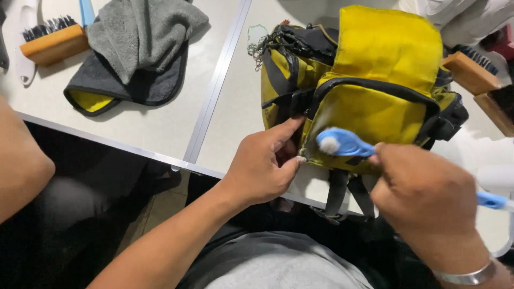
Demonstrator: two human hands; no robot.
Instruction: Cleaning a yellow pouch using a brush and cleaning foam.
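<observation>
A: Bright, even light from overhead; the table (pixel 160 123) looks pale and almost washed out at the far right.

B: Shadows?

A: Soft ones under the towel (pixel 139 48) and beside the bag (pixel 369 107). Below the table edge it goes dark.

B: Sharpness?

A: Bag is fairly crisp. The right hand (pixel 428 198) and brush (pixel 342 143) are smeared by motion.

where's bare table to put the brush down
Bare table lies between the grey towel and the yellow bag, also along the near edge below the towel. Right of the bag, wooden brushes crowd it.
</observation>
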